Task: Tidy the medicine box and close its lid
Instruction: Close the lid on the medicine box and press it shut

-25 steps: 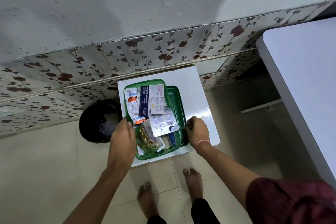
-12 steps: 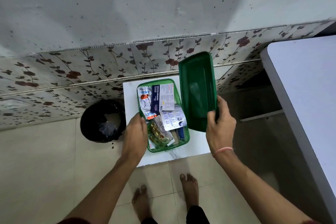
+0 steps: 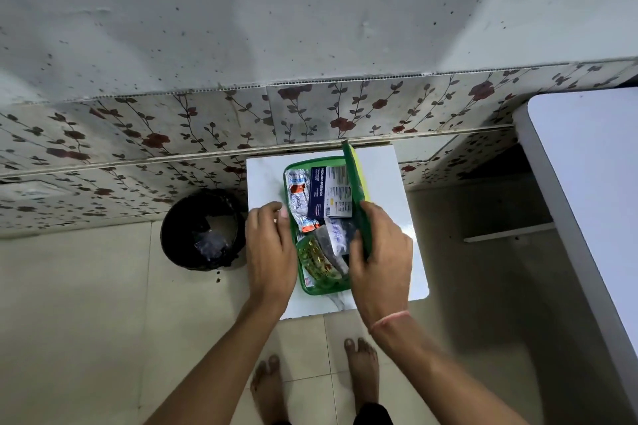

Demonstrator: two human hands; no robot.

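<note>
The green medicine box [image 3: 321,289] is seen on a small white desk [image 3: 262,179] set against a wall tiled with a floral pattern. The box stands open and is filled with packets: a dark blue and white carton of dressings [image 3: 329,192] at the far end, foil blister strips [image 3: 299,200] along the left wall, a clear blister sheet [image 3: 336,235] in the middle, and a strip of amber capsules [image 3: 316,260] at the near end.

The green lid [image 3: 355,183] is held on edge along the right side of the box, tilted steeply so that only its thin rim and a sliver of its lighter face are shown. The right hand [image 3: 381,259] is clenched around the near end of the lid, with the fingers [image 3: 359,262] wrapped over the lid's edge on the box side and the thumb hidden behind. A thin pink band is worn on the right wrist.

The left hand [image 3: 271,252] is laid against the outer left wall of the box, with its fingers [image 3: 272,209] bent loosely and resting at the rim; whether the wall is actually gripped cannot be told, as the fingertips are partly blurred.

A black bin [image 3: 200,228] is placed on the tiled floor just left of the desk. Bare feet are seen below, and the edge of a larger white surface [image 3: 587,162] is visible on the right.
</note>
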